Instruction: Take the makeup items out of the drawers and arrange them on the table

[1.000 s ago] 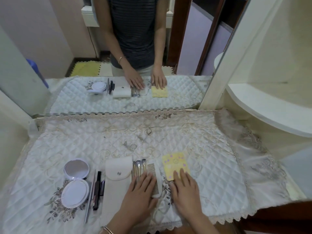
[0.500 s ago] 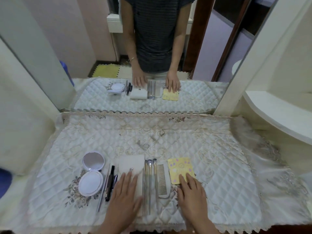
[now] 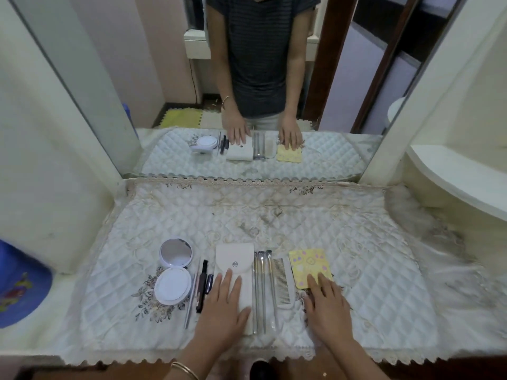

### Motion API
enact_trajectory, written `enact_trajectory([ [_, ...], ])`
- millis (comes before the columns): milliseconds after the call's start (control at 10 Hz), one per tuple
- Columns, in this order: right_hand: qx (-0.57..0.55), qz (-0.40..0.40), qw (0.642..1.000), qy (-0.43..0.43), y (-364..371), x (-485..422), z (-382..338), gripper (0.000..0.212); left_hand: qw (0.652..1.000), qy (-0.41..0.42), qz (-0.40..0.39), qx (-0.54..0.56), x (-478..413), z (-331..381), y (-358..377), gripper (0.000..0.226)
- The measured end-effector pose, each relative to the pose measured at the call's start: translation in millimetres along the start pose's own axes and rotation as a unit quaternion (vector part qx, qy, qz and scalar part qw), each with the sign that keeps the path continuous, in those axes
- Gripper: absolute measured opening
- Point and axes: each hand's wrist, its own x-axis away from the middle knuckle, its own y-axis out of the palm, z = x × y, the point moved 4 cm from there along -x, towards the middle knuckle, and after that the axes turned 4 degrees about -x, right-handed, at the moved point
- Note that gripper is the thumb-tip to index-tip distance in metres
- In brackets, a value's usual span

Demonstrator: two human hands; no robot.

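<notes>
A row of makeup items lies near the front of the quilted table cover (image 3: 274, 215). From left: an open white compact with mirror (image 3: 174, 272), thin dark pencils (image 3: 201, 286), a white snap pouch (image 3: 234, 263), several metal tools (image 3: 262, 283), a white comb (image 3: 282, 281) and a yellow patterned card (image 3: 307, 266). My left hand (image 3: 223, 311) rests flat on the pouch's lower half, fingers spread. Flat on the cloth lies my right hand (image 3: 327, 308), its fingertips on the yellow card's near edge. Neither hand grips anything.
A large mirror (image 3: 247, 91) stands behind the table and reflects the person and the items. A white curved shelf (image 3: 452, 182) juts in at the right. A blue object (image 3: 19, 286) sits at the left edge. The drawers are out of view.
My left hand slid left from the comb and tools onto the pouch. The right hand stayed at the yellow card. The camera tilted up and pulled back.
</notes>
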Motion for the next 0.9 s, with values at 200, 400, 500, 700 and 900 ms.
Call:
enact_trajectory([
  [200, -0.013, -0.011, 0.999, 0.030, -1, 8, -6, 0.052, 0.998, 0.066, -0.019, 0.000, 5, -13, -4, 0.062],
  [400, -0.045, 0.001, 0.998, 0.052, 12, 34, -16, 0.078, 0.999, 0.042, 0.011, 0.026, 29, -61, -15, 0.068],
  [500, -0.032, -0.005, 0.999, 0.044, 20, 37, -21, 0.083, 0.999, -0.006, 0.011, 0.039, 30, -90, -15, 0.078],
  [700, -0.023, -0.040, 0.998, 0.051, 24, 35, -25, 0.056, 0.995, -0.044, -0.043, 0.082, 33, -104, -5, 0.118],
  [900, -0.037, 0.002, 0.999, 0.027, 11, 32, -22, 0.050, 0.995, -0.036, -0.039, 0.080, 31, -99, -12, 0.105],
])
